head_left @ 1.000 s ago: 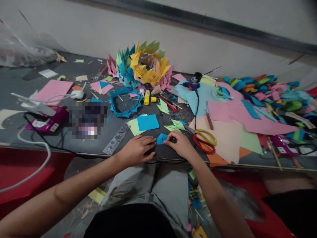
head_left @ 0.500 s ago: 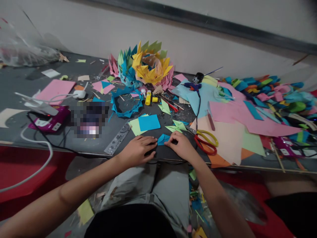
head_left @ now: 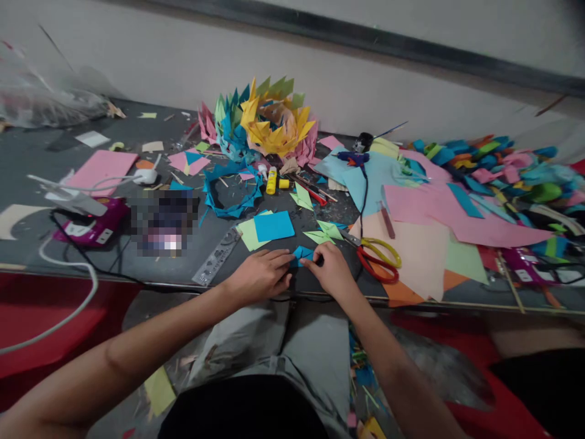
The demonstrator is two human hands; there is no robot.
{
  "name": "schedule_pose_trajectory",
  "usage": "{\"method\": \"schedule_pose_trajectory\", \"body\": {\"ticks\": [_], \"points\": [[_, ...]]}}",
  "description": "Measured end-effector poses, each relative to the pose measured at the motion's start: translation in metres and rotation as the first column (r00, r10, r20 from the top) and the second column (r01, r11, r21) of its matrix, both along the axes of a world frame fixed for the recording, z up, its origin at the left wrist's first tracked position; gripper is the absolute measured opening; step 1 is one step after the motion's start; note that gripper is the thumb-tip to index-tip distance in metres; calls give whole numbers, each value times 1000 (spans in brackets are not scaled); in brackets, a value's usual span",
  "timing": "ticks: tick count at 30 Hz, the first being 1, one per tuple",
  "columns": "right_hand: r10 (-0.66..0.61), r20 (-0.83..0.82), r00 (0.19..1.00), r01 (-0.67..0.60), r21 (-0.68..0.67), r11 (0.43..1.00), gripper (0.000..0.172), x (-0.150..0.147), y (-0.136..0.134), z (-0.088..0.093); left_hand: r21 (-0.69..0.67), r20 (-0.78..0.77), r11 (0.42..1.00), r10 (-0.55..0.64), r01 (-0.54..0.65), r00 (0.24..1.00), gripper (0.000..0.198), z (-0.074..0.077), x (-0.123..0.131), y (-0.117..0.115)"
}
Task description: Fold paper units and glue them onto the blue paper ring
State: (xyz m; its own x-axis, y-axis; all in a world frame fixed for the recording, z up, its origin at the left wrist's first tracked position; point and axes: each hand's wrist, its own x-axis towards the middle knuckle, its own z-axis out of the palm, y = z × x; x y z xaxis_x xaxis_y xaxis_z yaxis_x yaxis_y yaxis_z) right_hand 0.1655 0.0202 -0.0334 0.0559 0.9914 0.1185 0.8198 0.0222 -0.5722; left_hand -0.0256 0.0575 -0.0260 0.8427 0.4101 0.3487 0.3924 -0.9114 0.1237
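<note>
A small piece of folded blue paper lies near the table's front edge, between my two hands. My left hand rests beside it, fingers stretched forward with the tips on its left end and the thumb apart below. At the other end, the thumb and forefinger of my right hand pinch the paper. Just beyond are a blue paper sheet on top of light green sheets, and a green folded paper piece. Red and yellow-handled scissors lie to the right of my right hand.
A ruler lies left of the sheets. Behind stand a blue paper ring, a glue stick and yellow pointed paper rings. A glue gun with a trailing cord rests on paper. A purple power strip sits left.
My fingers have shifted slightly on the blue paper. The folded piece has a different outline, with its top edge looking flatter. The view has moved a little.
</note>
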Motion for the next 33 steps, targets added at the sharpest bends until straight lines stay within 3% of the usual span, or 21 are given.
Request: {"method": "schedule_pose_trajectory", "body": {"ticks": [3, 8, 14, 17, 22, 25, 28, 33], "points": [[24, -11, 1000, -25, -21, 999, 21, 4, 1, 2, -35, -9, 999, -39, 39, 999, 24, -1, 4, 2], [85, -152, 985, -99, -84, 992, 11, 17, 2, 4, -68, -69, 998, -11, 6, 998, 25, 0, 4, 1], [40, -229, 973, -36, 18, 999, 7, 20, -5, 1, -70, -179, 995, 64, -77, 982, 34, 9, 11, -10], [7, -211, 977, 11, 86, 996, 16, 15, -10, 0, -63, -170, 982, 167, -180, 971, 32, 10, 21, -21], [58, -103, 993, -50, 81, 996, 14, 5, -11, -1, -137, -104, 962, 224, -237, 969, 23, 3, 31, -29], [64, -90, 994, -61, 33, 998, 11, 2, -7, 2, -248, -17, 907, 348, -341, 937, 25, 0, 31, -25], [54, -76, 996, -54, 1, 999, 7, 0, -3, 5, -375, 9, 822, 466, -429, 885, 44, 2, 32, -19], [42, -148, 988, -41, 10, 999, 6, -6, -2, 3, -599, 17, 689, 519, -407, 855, 55, 4, 33, -11]]}}
